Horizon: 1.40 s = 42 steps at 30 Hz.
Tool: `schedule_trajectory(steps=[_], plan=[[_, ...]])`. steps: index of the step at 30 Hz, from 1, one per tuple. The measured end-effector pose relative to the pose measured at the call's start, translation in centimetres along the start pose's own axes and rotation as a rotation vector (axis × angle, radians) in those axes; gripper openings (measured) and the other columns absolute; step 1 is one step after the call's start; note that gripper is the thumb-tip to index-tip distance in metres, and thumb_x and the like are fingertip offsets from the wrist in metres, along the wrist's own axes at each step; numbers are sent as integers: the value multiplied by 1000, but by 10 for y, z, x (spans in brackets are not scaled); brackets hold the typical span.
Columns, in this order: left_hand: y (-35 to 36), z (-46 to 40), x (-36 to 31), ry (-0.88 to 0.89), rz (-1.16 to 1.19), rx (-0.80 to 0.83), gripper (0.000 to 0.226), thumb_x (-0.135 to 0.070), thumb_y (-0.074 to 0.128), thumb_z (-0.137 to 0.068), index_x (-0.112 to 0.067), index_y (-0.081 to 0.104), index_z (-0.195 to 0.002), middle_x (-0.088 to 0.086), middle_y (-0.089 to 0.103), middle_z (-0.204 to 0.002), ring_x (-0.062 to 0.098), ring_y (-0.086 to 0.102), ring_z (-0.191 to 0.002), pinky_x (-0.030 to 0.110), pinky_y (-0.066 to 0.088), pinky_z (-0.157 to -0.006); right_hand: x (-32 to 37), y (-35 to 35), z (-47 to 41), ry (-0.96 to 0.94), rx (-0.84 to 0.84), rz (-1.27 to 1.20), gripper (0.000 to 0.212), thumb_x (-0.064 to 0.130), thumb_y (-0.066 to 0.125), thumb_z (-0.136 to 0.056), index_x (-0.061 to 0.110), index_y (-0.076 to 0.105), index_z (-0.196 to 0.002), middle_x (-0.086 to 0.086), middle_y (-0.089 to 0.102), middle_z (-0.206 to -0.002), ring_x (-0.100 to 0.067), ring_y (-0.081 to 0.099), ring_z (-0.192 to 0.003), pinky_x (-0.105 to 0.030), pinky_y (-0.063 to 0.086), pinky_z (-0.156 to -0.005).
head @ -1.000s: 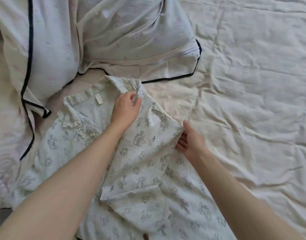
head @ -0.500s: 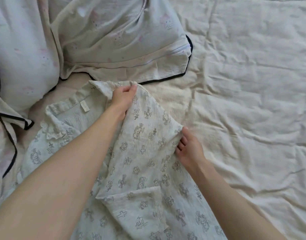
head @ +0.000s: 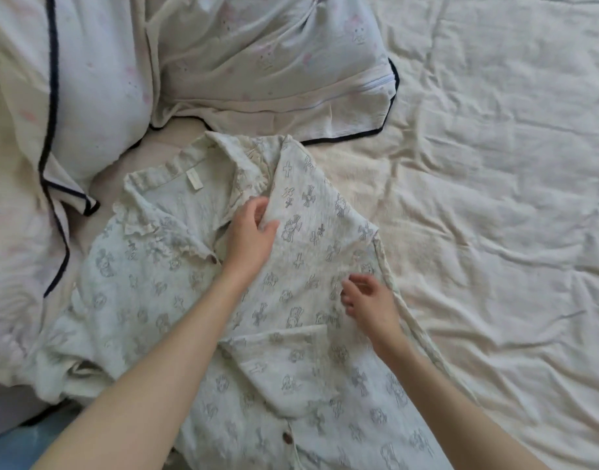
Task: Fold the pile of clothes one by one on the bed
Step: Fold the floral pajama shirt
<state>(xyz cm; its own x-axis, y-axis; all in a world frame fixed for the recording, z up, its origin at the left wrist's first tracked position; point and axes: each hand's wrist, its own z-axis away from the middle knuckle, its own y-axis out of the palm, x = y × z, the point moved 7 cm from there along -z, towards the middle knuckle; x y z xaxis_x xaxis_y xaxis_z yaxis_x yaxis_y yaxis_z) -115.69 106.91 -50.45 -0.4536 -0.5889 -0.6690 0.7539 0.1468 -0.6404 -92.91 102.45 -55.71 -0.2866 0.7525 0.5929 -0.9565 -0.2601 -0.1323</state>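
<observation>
A pale printed button shirt (head: 148, 283) with a frilled collar lies face up on the bed (head: 494, 198). Its right side is folded inward over the front. My left hand (head: 250, 232) pinches the folded panel's edge just below the collar. My right hand (head: 369, 300) hovers with loosely curled fingers over the folded panel near the shirt's right edge, holding nothing. A short sleeve lies folded across the middle below my hands.
Two pillows with dark piping lie behind the shirt: one (head: 274, 72) at the top centre, the other (head: 70, 96) at the left. Wrinkled cream sheet stretches to the right. A blue patch (head: 16, 446) shows at the bottom left corner.
My left hand slid from the collar tip down to the folded panel's edge. My right hand let go of the shirt's side fold and lifted, fingers now loose above the cloth.
</observation>
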Motion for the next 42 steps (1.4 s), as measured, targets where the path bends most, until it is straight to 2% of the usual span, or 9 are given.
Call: schedule_trajectory(steps=[5,9,12,16,19,23,29,35,42], plan=[[-12,118,70,-93,-23,-109,25,-13,55,-93,-17,58,-117,-9,48,-110,12,45,-113,25,37,-97,-47,13,48,-83,44,347,20,32,61,-91,18,57,-105,12,60,-93,-4,58,-89,-12,44,-70],[-16,176,112,-246,85,-140,14,-13,52,-95,-22,59,-103,-8,52,-101,17,52,-103,29,44,-91,-62,35,66,-97,110,459,21,28,62,-90,19,47,-101,0,56,-89,-18,57,-84,-28,46,-73],[-18,194,133,-382,218,-135,9,-17,52,-96,-22,58,-100,-4,58,-102,16,56,-96,24,47,-79,-53,45,74,-160,72,491,23,22,59,-92,17,43,-76,3,40,-67,-13,38,-61,-27,30,-55],[-9,203,156,-773,771,67,33,-36,49,-97,-6,62,-102,10,68,-96,21,64,-84,28,51,-70,-12,73,122,-696,3,693,18,8,61,-89,15,65,-73,2,50,-69,-22,45,-73,-33,34,-66],[-20,202,164,-820,900,300,61,-63,41,-88,-9,61,-107,6,72,-86,17,69,-76,28,52,-63,-26,121,168,-962,371,931,15,14,60,-90,9,72,-98,-9,63,-85,-29,54,-82,-43,43,-74],[-41,208,184,-747,680,489,68,-70,52,-70,-17,61,-111,4,72,-103,20,67,-97,34,53,-78,-66,153,190,-870,709,1057,28,26,51,-96,12,67,-114,-7,64,-108,-22,54,-101,-35,41,-90],[-41,222,211,-585,322,288,21,-30,61,-91,-14,63,-106,0,66,-102,16,62,-95,28,48,-82,-81,88,133,-199,79,483,14,21,49,-97,11,58,-96,6,61,-80,-5,59,-66,-20,52,-65],[-46,229,216,-450,402,70,14,-28,50,-98,-22,58,-87,-3,60,-85,6,54,-75,16,39,-63,-108,94,113,278,166,-208,18,19,51,-98,4,61,-99,-29,57,-71,-21,50,-67,-34,51,-73],[-57,231,215,-425,468,57,7,-29,62,-90,-23,60,-93,-12,65,-94,-4,59,-88,12,42,-71,-98,96,122,98,-11,-40,18,14,60,-92,0,58,-81,-8,53,-67,-16,48,-53,-25,42,-52]])
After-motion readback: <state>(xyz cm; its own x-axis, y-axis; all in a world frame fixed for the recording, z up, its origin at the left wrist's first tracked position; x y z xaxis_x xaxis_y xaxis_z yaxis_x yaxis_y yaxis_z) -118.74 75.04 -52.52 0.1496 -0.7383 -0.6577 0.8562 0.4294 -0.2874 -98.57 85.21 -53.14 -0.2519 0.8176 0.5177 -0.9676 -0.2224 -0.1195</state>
